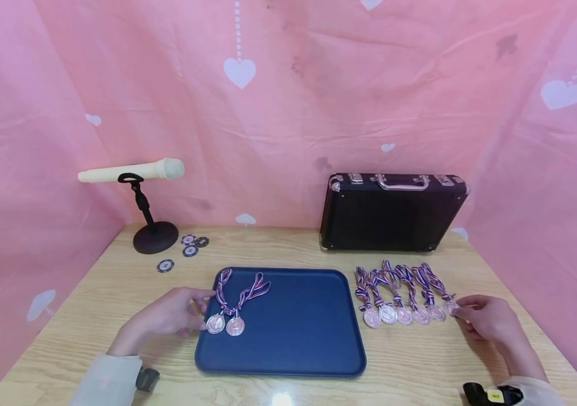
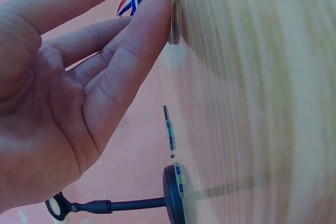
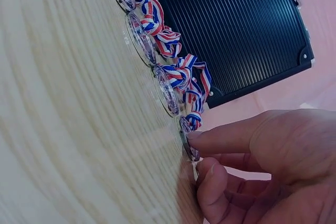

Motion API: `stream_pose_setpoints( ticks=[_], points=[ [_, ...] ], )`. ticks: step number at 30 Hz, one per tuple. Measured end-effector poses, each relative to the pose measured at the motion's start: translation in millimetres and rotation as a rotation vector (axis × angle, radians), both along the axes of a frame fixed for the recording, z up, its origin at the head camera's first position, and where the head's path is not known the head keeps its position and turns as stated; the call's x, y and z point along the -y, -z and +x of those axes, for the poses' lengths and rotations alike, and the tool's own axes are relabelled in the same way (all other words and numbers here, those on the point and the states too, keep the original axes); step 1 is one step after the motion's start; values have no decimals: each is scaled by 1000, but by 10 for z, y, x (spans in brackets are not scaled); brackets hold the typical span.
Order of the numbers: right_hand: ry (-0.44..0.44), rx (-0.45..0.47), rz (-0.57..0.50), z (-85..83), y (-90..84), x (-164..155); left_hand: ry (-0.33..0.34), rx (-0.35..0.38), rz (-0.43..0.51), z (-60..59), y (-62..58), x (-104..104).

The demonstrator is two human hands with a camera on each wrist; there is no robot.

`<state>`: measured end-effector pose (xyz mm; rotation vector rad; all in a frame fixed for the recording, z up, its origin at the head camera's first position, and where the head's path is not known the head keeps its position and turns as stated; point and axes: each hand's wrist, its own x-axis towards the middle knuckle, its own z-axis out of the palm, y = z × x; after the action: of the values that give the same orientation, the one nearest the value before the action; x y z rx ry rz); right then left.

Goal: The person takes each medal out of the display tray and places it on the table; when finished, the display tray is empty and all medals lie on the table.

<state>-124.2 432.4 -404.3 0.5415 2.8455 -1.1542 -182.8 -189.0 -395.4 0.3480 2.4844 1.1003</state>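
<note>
Our right hand [image 1: 486, 318] pinches the end medal [image 1: 451, 308] of the row on the surface [image 1: 420, 361].

That medal lies rightmost of six medals [image 1: 404, 313] with striped ribbons, set just right of the blue tray [image 1: 298, 344]; our thumb and forefinger [image 3: 231, 135] close on its rim. Our left hand [image 1: 169, 313] rests with relaxed fingers [image 2: 131, 56] against the tray's left edge, beside two medals on the tray [image 1: 225, 324]. Behind the row stands a black case [image 1: 392, 214]. At the far left are a microphone on a stand [image 1: 136, 172] and a few chips [image 1: 187, 248].
</note>
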Motion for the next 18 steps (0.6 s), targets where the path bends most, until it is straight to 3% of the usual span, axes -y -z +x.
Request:
stream_pose_setpoints(
  ticks=[18],
  points=[
    [-46, 5, -3, 0, -7, 3, 2, 0, 12, 5, -10, 0]
  ],
)
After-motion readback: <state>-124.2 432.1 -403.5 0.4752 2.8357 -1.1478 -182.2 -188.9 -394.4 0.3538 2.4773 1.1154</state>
